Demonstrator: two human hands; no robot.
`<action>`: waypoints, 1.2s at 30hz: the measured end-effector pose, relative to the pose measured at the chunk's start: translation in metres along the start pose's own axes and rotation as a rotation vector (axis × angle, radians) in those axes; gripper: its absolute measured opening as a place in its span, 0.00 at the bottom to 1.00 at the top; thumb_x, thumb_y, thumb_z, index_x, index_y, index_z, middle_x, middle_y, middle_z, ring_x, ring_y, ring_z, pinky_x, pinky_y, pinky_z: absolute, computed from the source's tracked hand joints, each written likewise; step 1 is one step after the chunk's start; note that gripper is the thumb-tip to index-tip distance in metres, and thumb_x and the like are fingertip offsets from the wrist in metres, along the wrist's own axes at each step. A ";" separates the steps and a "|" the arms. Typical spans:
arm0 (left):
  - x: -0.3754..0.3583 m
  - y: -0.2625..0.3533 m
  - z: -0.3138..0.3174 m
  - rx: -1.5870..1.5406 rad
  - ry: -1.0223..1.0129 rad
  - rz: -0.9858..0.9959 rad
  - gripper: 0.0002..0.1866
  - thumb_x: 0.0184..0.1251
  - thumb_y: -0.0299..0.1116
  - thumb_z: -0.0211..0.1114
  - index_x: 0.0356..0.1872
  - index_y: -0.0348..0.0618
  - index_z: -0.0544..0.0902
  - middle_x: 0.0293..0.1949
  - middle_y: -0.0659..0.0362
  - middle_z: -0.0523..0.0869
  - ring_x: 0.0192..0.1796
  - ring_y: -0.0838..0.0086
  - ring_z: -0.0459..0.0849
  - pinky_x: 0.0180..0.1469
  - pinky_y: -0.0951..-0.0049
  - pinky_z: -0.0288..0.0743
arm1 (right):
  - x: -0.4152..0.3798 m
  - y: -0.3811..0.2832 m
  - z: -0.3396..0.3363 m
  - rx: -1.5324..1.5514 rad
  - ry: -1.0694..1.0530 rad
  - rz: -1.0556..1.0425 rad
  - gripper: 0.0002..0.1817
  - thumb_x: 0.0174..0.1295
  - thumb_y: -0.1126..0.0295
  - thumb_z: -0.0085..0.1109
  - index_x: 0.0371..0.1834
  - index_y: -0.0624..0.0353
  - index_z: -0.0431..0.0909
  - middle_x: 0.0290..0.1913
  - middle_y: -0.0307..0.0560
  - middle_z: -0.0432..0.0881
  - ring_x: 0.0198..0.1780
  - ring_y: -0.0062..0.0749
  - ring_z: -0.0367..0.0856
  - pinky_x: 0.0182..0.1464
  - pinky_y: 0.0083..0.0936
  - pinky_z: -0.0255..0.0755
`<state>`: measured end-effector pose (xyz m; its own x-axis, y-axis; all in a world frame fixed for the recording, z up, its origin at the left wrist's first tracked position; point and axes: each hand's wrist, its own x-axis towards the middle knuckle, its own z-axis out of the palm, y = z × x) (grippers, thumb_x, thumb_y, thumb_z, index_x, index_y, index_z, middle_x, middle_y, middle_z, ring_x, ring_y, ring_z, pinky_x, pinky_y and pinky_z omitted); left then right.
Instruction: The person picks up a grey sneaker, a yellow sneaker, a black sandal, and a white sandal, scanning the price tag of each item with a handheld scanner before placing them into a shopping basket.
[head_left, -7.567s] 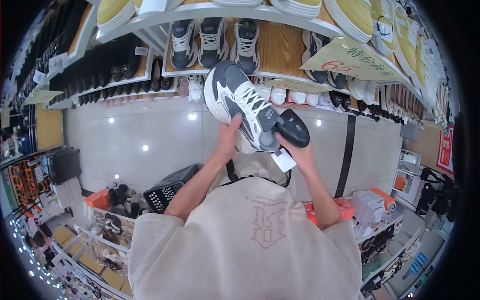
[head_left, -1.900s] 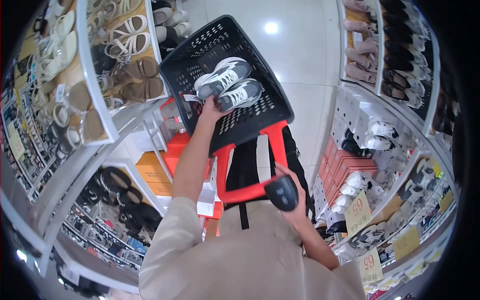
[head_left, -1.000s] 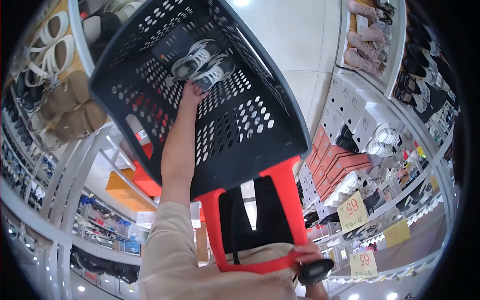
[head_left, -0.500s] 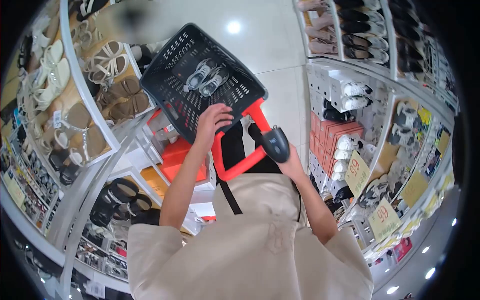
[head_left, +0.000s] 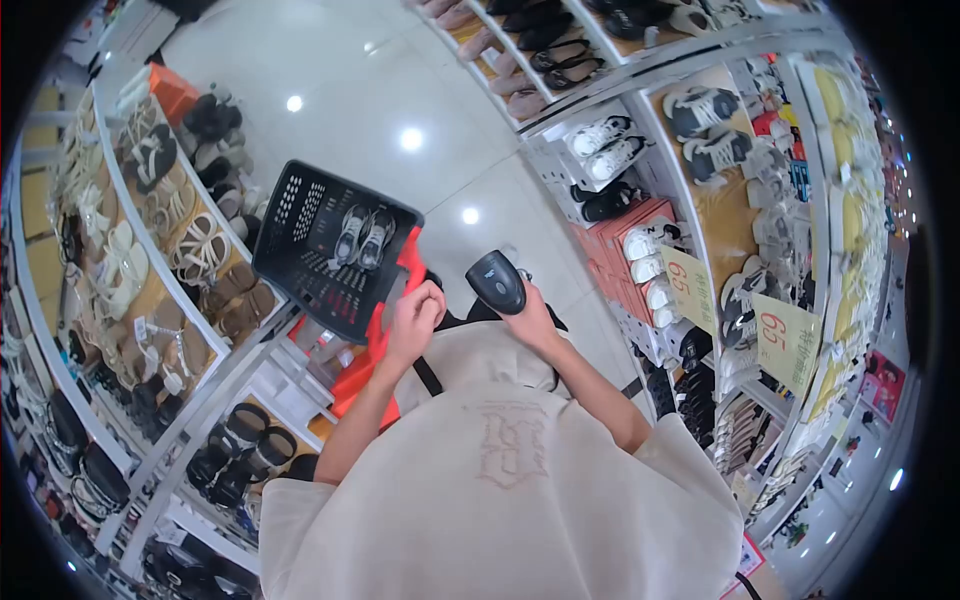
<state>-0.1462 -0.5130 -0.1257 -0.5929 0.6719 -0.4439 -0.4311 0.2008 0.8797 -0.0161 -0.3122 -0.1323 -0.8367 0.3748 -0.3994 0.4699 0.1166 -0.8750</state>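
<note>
While left hand [head_left: 415, 315] curls around red handle [head_left: 392, 300] | perforated black basket [head_left: 300, 262] holds grey sneakers [head_left: 363, 236] | right hand [head_left: 530, 318] clasps rounded black scanner [head_left: 496, 281]

**Camera Setup: Single Head View**

I am working from one head-worn fisheye camera. It is looking steeply down over the person's chest, close to both hands, with the black basket [head_left: 330, 255] just ahead. The wide lens is bending the shoe shelves [head_left: 700, 180] along both sides. No second view is sharing this scene.
</note>
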 end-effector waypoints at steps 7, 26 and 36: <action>0.015 0.029 0.094 0.382 0.053 0.184 0.09 0.66 0.28 0.53 0.29 0.33 0.75 0.19 0.57 0.71 0.23 0.77 0.69 0.27 0.71 0.64 | -0.044 0.022 -0.112 0.046 0.052 -0.040 0.20 0.54 0.77 0.68 0.52 0.66 0.79 0.41 0.56 0.87 0.44 0.43 0.86 0.52 0.32 0.77; 0.045 0.040 0.315 1.048 -0.649 0.415 0.08 0.73 0.35 0.58 0.45 0.42 0.79 0.39 0.50 0.87 0.42 0.53 0.85 0.44 0.56 0.79 | -0.193 0.135 -0.239 0.395 0.736 0.170 0.15 0.59 0.70 0.75 0.44 0.68 0.84 0.38 0.46 0.90 0.38 0.25 0.85 0.47 0.27 0.77; 0.091 0.098 0.362 1.036 -0.767 0.521 0.08 0.73 0.34 0.59 0.46 0.42 0.80 0.41 0.51 0.86 0.40 0.54 0.85 0.43 0.58 0.79 | -0.195 0.140 -0.235 0.503 0.928 0.191 0.13 0.60 0.65 0.75 0.39 0.65 0.87 0.35 0.42 0.90 0.35 0.24 0.86 0.43 0.24 0.77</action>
<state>0.0041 -0.1737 -0.0183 0.1349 0.9832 -0.1230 0.6167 0.0138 0.7871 0.2788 -0.1530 -0.1132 -0.1216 0.9238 -0.3629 0.2235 -0.3308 -0.9169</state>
